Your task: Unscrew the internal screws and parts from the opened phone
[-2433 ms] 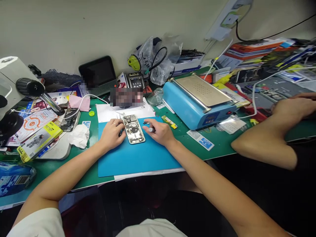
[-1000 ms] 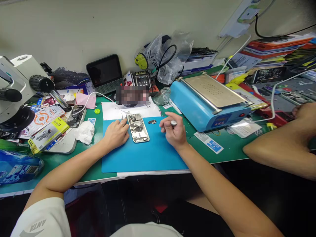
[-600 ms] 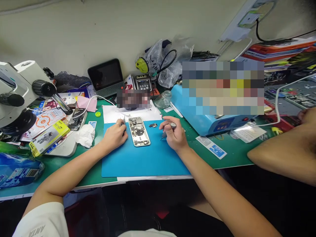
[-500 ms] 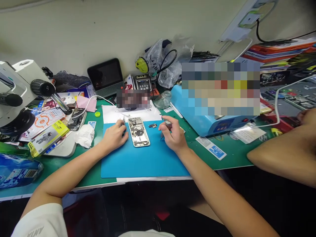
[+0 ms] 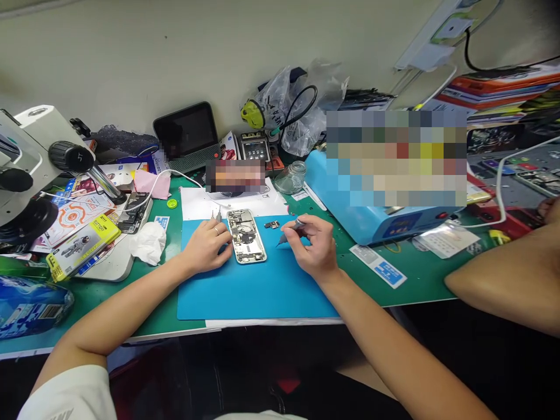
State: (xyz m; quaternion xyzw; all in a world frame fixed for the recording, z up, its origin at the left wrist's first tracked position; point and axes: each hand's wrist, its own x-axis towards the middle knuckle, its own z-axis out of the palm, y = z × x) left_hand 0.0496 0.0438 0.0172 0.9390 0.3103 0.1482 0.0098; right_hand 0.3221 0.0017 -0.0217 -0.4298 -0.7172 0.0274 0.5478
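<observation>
An opened phone (image 5: pixel 247 235), its insides showing, lies on a blue mat (image 5: pixel 258 286). My left hand (image 5: pixel 205 246) rests on the mat against the phone's left edge, fingers curled round thin metal tweezers (image 5: pixel 217 216) whose tips stick up past the knuckles. My right hand (image 5: pixel 311 246) sits to the right of the phone and pinches a small grey screwdriver (image 5: pixel 289 230), its tip pointing down-left at the mat. A small dark part (image 5: pixel 272 224) lies on the mat between the phone and the screwdriver.
A microscope (image 5: pixel 30 169) stands at the left with packets and a crumpled tissue (image 5: pixel 147 241) beside it. A blue heating machine (image 5: pixel 371 216) is at the right. Another person's arm (image 5: pixel 503 280) lies on the green table (image 5: pixel 402 256) at far right. A glass jar (image 5: pixel 292 177) stands behind.
My right hand pulled away from the phone to the right, then turned the screwdriver from upright to tip-down toward the mat. A small part now lies beside the phone. The left hand stayed put.
</observation>
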